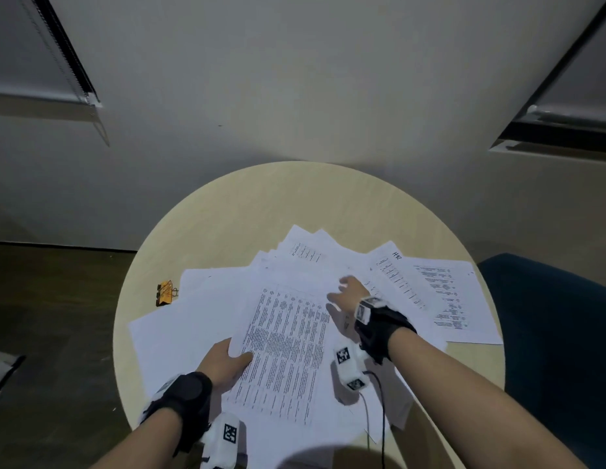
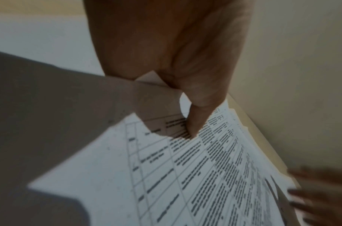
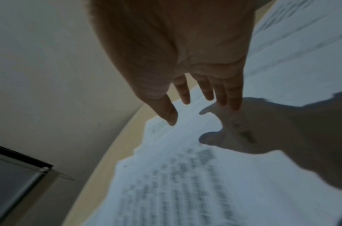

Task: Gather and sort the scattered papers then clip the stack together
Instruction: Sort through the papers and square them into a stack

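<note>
White printed papers [image 1: 440, 292] lie scattered and overlapping across a round pale table [image 1: 227, 218]. My left hand [image 1: 227, 363] pinches the near left edge of a printed table sheet [image 1: 284, 350], thumb on top; the left wrist view shows the thumb [image 2: 195, 122] pressing on that sheet [image 2: 205, 175]. My right hand [image 1: 345, 299] hovers above the middle of the pile with fingers [image 3: 185, 93] spread and straight, holding nothing. An orange binder clip [image 1: 165, 292] sits on the table to the left of the papers.
A dark blue chair [image 1: 548, 333] stands at the right of the table. A wall [image 1: 294, 96] rises just behind the far table edge. Dark floor [image 1: 51, 316] lies to the left. Cables [image 1: 379, 401] trail from my right wrist over the near papers.
</note>
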The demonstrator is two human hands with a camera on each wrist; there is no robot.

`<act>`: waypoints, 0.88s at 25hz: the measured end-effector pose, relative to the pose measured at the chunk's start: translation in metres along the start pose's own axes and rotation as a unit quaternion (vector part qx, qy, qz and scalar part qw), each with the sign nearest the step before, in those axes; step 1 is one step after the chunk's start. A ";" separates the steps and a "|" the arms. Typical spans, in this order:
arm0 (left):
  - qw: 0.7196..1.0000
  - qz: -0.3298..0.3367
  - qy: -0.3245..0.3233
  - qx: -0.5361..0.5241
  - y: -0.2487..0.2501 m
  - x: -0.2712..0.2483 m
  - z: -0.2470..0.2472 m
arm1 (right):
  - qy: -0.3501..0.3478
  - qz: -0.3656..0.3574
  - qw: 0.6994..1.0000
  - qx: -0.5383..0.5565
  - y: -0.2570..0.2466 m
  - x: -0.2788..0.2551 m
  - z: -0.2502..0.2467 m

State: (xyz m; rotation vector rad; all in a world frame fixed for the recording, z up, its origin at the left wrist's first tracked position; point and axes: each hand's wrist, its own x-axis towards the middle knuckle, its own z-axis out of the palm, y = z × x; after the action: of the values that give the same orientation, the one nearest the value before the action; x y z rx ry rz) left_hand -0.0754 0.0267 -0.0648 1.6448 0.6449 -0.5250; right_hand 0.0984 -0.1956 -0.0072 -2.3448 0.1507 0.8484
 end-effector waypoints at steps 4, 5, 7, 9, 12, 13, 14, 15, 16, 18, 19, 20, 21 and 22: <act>0.999 0.039 -0.016 -0.016 0.021 -0.005 0.003 | -0.041 0.095 0.994 -0.024 0.061 -0.020 0.000; 0.997 0.057 -0.015 -0.042 0.030 -0.010 0.006 | -0.063 0.101 0.993 0.009 0.071 -0.022 0.005; 0.991 0.097 -0.018 -0.088 0.049 -0.020 0.015 | -0.059 0.112 0.980 0.153 0.087 -0.021 0.014; 0.984 0.139 -0.036 -0.107 0.076 -0.033 0.025 | -0.087 0.123 0.926 0.347 0.083 -0.032 0.012; 0.974 0.205 -0.044 -0.080 0.107 -0.044 0.030 | -0.164 0.092 0.820 0.541 0.064 -0.056 -0.006; 0.971 0.219 -0.047 -0.085 0.116 -0.049 0.030 | -0.163 0.072 0.834 0.523 0.058 -0.059 -0.012; 0.967 0.232 -0.051 -0.096 0.123 -0.053 0.030 | -0.178 0.048 0.848 0.497 0.053 -0.066 -0.017; 0.962 0.247 -0.058 -0.099 0.129 -0.057 0.029 | -0.185 0.035 0.852 0.489 0.049 -0.070 -0.017; 0.958 0.262 -0.063 -0.097 0.135 -0.064 0.028 | -0.199 0.015 0.847 0.493 0.046 -0.077 -0.019; 0.957 0.278 -0.043 -0.072 0.137 -0.069 0.023 | -0.195 -0.028 0.851 0.487 0.046 -0.084 -0.027; 0.959 0.279 -0.021 -0.053 0.133 -0.068 0.018 | -0.178 -0.061 0.847 0.498 0.049 -0.087 -0.033; 0.961 0.276 0.002 -0.031 0.129 -0.066 0.014 | -0.149 -0.090 0.845 0.506 0.047 -0.089 -0.041; 0.964 0.266 0.021 -0.009 0.125 -0.064 0.010 | -0.101 -0.126 0.848 0.505 0.046 -0.085 -0.048; 0.967 0.253 0.032 0.010 0.120 -0.062 0.008 | -0.054 -0.164 0.856 0.487 0.043 -0.083 -0.055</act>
State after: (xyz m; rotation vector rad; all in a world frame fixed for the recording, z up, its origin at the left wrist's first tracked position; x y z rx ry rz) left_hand -0.0406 -0.0027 0.0632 1.7697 0.2443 -0.1056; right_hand 0.0497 -0.2709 0.0537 -1.3064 0.0944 0.5314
